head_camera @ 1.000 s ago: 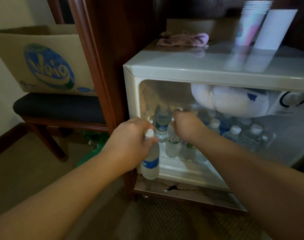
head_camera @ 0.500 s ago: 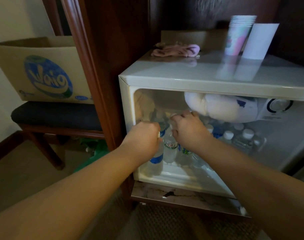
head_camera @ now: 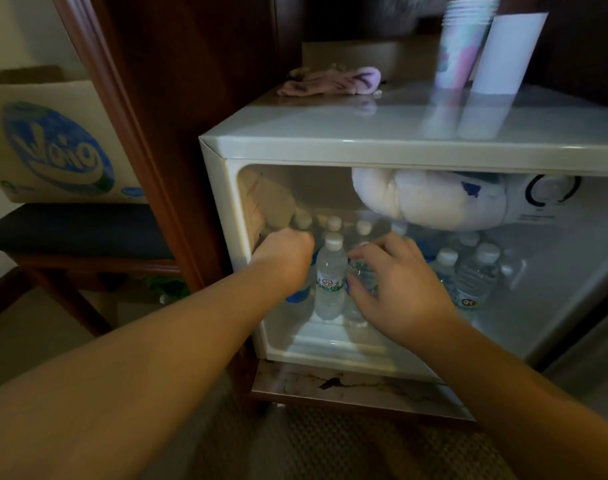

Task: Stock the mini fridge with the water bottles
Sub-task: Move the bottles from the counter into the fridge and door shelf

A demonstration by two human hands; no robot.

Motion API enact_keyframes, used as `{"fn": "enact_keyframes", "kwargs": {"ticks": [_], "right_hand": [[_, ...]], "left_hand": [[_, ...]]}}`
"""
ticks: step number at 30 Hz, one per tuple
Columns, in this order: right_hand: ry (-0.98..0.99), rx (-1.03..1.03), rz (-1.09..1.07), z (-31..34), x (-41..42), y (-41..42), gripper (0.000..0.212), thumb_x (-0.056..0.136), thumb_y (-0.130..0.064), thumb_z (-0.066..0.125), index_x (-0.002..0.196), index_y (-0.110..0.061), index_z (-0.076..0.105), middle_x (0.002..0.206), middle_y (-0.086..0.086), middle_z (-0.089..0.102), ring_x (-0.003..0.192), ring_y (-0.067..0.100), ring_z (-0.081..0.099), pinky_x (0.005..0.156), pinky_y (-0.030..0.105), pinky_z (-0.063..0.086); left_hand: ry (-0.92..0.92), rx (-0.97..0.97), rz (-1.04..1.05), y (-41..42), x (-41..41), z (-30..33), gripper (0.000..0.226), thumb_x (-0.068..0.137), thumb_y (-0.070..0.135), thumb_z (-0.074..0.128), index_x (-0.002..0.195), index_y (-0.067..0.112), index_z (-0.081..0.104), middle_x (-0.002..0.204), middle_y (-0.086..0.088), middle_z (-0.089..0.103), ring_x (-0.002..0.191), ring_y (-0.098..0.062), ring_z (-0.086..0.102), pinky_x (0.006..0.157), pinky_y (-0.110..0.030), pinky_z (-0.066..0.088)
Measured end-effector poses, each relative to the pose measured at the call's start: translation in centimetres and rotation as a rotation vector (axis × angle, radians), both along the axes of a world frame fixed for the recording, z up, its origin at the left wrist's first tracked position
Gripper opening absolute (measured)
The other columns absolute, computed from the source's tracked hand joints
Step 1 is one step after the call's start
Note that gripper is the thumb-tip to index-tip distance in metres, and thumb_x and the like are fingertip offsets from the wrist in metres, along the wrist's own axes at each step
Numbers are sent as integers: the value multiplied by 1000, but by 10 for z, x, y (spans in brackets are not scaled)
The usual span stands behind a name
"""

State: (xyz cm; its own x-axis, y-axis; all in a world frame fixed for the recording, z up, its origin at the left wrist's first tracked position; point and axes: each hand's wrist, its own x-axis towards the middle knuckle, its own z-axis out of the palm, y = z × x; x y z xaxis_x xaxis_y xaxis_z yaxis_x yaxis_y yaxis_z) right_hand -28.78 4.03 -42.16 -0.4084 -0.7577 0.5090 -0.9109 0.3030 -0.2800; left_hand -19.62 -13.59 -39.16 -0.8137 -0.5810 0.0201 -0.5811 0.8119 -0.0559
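The white mini fridge [head_camera: 330,147] stands open with several clear water bottles upright on its floor. My left hand [head_camera: 285,256] is inside at the front left, closed around a blue-labelled bottle [head_camera: 297,296] that stands on the fridge floor, mostly hidden by the hand. A green-labelled bottle [head_camera: 330,275] stands between my hands. My right hand [head_camera: 396,282] wraps the side of a neighbouring bottle [head_camera: 361,271] just right of it. More bottles [head_camera: 475,275] stand at the right.
A frosted freezer lump [head_camera: 430,199] hangs under the fridge ceiling beside a thermostat dial [head_camera: 551,190]. Stacked paper cups [head_camera: 463,43] and a pink cloth [head_camera: 330,81] rest on top. A cardboard box [head_camera: 49,140] sits on a dark chair seat [head_camera: 77,230] to the left.
My left hand carried the blue-labelled bottle from the fridge's front edge into the front left corner. My right hand shifted from the bottle tops down to a bottle's side.
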Motion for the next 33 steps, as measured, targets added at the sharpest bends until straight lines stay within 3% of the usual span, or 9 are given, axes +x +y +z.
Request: {"fn": "enact_keyframes", "kwargs": {"ticks": [5, 11, 16, 20, 23, 26, 30, 33], "right_hand": [[-56, 3, -31, -11, 5, 16, 40, 88, -36, 66, 125, -21, 66, 110, 2, 54, 108, 23, 51, 84, 42, 52], [-59, 4, -44, -25, 7, 32, 43, 85, -37, 67, 125, -20, 66, 108, 1, 55, 104, 23, 52, 82, 42, 53], [-57, 30, -69, -27, 10, 35, 46, 85, -38, 70, 128, -22, 65, 110, 0, 55, 105, 22, 52, 83, 38, 52], [-91, 71, -88, -21, 14, 35, 49, 86, -41, 65, 132, -25, 61, 113, -1, 53, 110, 22, 50, 84, 40, 53], [-115, 40, -88, -11, 20, 37, 47, 87, -40, 63, 132, -24, 61, 113, -1, 53, 110, 22, 49, 85, 44, 53], [-133, -40, -99, 13, 23, 45, 43, 89, -37, 65, 130, -24, 62, 111, -3, 52, 108, 21, 50, 83, 44, 54], [-89, -160, -85, 70, 30, 65, 39, 93, -38, 63, 130, -26, 62, 113, -10, 51, 110, 15, 51, 85, 32, 49], [-60, -284, -47, 129, 43, 77, 37, 91, -38, 66, 126, -27, 64, 112, -15, 53, 107, 10, 54, 84, 27, 48]], "left_hand": [[-11, -27, -2, -5, -14, 3, 26, 88, 1, 58, 114, 6, 64, 108, -19, 67, 97, -34, 68, 71, -34, 46], [-12, -38, 25, -18, -21, 0, 27, 88, 2, 61, 114, 7, 62, 89, -12, 58, 78, -29, 57, 68, -35, 49], [-10, -29, 5, -17, -20, -1, 27, 87, 1, 61, 114, 8, 62, 104, -16, 65, 90, -33, 65, 71, -36, 49], [-6, -28, 4, -14, -15, 0, 35, 84, -1, 64, 118, 7, 59, 107, -16, 62, 82, -30, 57, 75, -38, 51], [20, -7, 31, -4, -4, 8, 45, 84, 3, 67, 127, 8, 55, 114, -16, 60, 99, -36, 64, 79, -41, 51], [146, 48, 27, 17, 24, 25, 44, 86, 14, 69, 128, 15, 56, 111, -11, 60, 102, -33, 63, 77, -38, 51], [467, 71, -50, 64, 90, 68, 27, 93, 54, 58, 111, 35, 62, 98, 12, 68, 86, -8, 67, 74, -33, 60], [698, -5, -181, 95, 123, 124, 25, 93, 59, 56, 98, 38, 66, 88, 22, 62, 81, 1, 61, 66, -25, 55]]}}
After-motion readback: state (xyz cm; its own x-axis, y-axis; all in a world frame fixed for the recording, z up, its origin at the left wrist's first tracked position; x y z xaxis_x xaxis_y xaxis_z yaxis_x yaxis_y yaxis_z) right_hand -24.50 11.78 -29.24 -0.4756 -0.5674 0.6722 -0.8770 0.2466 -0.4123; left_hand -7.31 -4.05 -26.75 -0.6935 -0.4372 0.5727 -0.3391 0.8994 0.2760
